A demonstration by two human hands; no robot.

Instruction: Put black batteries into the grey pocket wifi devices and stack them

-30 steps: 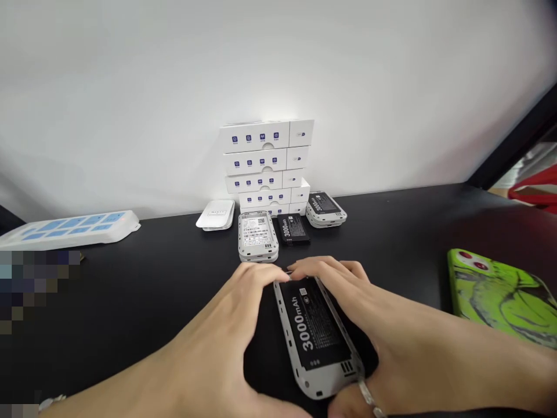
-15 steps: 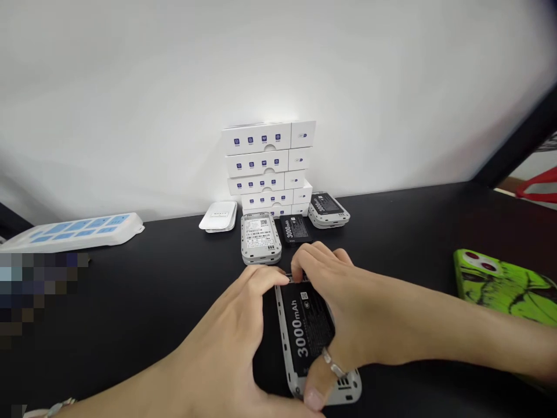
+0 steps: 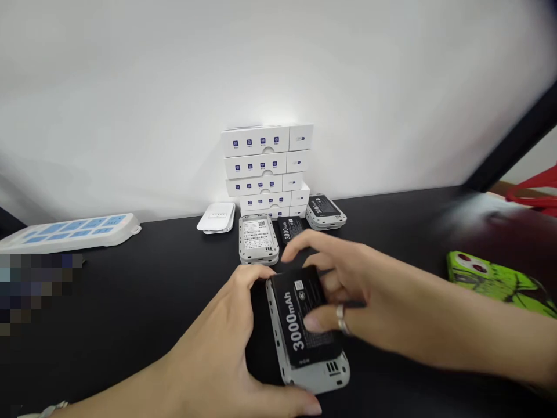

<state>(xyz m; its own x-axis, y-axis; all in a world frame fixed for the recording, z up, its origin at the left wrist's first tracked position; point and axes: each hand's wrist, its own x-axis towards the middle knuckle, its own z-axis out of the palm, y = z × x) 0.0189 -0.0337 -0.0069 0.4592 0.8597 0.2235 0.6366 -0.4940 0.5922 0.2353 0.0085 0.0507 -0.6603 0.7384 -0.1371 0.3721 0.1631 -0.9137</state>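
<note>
My left hand point(image 3: 226, 342) grips a grey device shell point(image 3: 319, 377) at its top left corner and lower edge. A black 3000mAh battery point(image 3: 304, 319) lies over the shell, raised and slightly askew from its recess. The thumb of my right hand point(image 3: 343, 290) rests on the battery's face, with the other fingers at its right side and the index finger lifted above its top. Beyond my hands are a stack of open shells point(image 3: 258, 238) with a printed label and another black battery point(image 3: 290, 228), partly hidden by my right hand.
Stacked white boxes point(image 3: 256, 142) stand against the wall. White covers point(image 3: 216, 217) lie left of them, and shells with a battery point(image 3: 325, 212) lie right. A power strip point(image 3: 78, 232) is at the far left, a green phone case point(image 3: 500, 281) at the right.
The battery has come up out of the shell's recess. My right hand has lifted from the shell's edges, its thumb moving up onto the battery. The view has shifted slightly.
</note>
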